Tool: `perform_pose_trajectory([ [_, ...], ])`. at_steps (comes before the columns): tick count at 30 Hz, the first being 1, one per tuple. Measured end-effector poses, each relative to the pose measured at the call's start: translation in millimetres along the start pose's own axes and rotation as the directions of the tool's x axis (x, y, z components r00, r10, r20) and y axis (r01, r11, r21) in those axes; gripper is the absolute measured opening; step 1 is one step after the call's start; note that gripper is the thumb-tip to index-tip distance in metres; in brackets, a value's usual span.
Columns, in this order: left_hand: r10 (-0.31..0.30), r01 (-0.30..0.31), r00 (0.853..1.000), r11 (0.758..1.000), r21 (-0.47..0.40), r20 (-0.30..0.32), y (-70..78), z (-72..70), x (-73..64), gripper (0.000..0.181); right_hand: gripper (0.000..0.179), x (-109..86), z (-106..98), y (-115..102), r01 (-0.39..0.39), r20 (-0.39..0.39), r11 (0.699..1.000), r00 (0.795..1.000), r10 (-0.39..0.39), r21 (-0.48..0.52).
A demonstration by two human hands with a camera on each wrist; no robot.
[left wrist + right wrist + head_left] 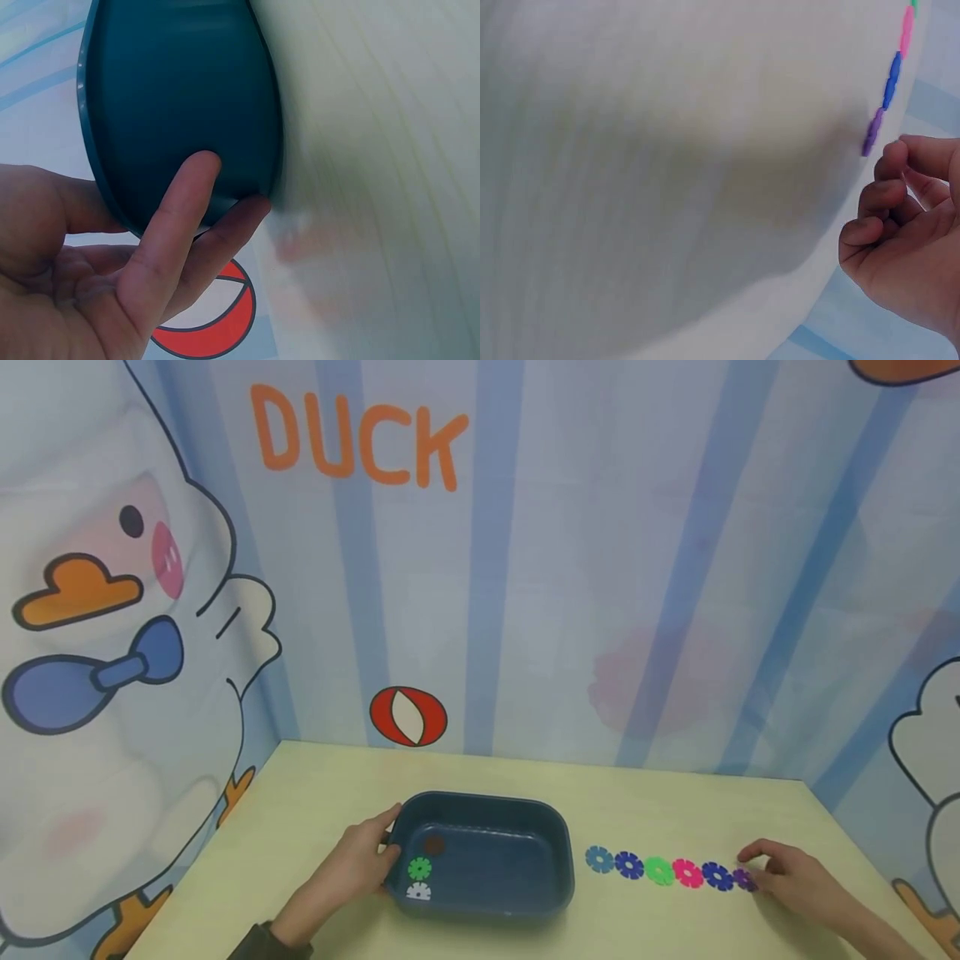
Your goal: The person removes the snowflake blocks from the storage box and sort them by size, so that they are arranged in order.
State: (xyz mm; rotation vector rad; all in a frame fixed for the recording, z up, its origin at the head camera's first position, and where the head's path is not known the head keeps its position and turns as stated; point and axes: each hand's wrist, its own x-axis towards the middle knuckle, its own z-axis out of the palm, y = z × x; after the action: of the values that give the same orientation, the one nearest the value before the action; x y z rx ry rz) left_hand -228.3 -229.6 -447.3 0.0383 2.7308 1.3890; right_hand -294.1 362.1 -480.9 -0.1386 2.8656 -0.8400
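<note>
My left hand (358,858) grips the left end of a dark blue rectangular tray (495,906). In the left wrist view, fingers lie against the outer wall of the tray (187,82), with the thumb on its other side at the rim. Inside the tray's left part are a green (420,867), a white (418,892) and a brown notched plastic disc (434,844). Beside the purple disc (744,879), at the right end of a row, is my right hand (798,881). The right wrist view has its bent fingers just off the purple disc (871,133), holding nothing.
The row runs rightward from the tray on the pale yellow table (660,935): a light blue disc (599,859), dark blue, green (659,871), pink (687,873) and dark blue ones. A cartoon-printed curtain (555,568) rises behind the table and along its sides.
</note>
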Motion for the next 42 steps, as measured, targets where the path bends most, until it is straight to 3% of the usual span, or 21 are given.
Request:
perform_pose_trajectory([
  [5,0.008,-0.008,1.000,1.000,0.002,0.001,-0.7,-0.7,0.9,0.064,0.022,-2.7,-9,-14,0.107,-0.008,0.991,0.994,-0.107,0.078],
  [11,0.008,-0.008,1.000,1.000,0.001,0.005,-1.0,-0.2,0.7,0.064,0.024,-3.8,-9,-34,0.232,0.002,0.959,0.972,-0.236,0.165],
  [21,0.010,-0.010,1.000,1.000,-0.002,-0.004,-1.0,-1.7,0.0,0.063,0.025,5.8,7,-80,0.324,0.036,0.918,0.939,-0.341,0.228],
  [34,0.012,-0.012,1.000,1.000,-0.007,0.003,-4.2,0.7,1.7,0.063,0.025,15.2,28,-126,0.424,0.082,0.859,0.883,-0.463,0.288],
  [42,0.008,-0.008,1.000,1.000,-0.017,-0.002,-4.1,1.2,1.2,0.063,0.023,22.3,40,-150,0.451,0.082,0.846,0.868,-0.490,0.284],
])
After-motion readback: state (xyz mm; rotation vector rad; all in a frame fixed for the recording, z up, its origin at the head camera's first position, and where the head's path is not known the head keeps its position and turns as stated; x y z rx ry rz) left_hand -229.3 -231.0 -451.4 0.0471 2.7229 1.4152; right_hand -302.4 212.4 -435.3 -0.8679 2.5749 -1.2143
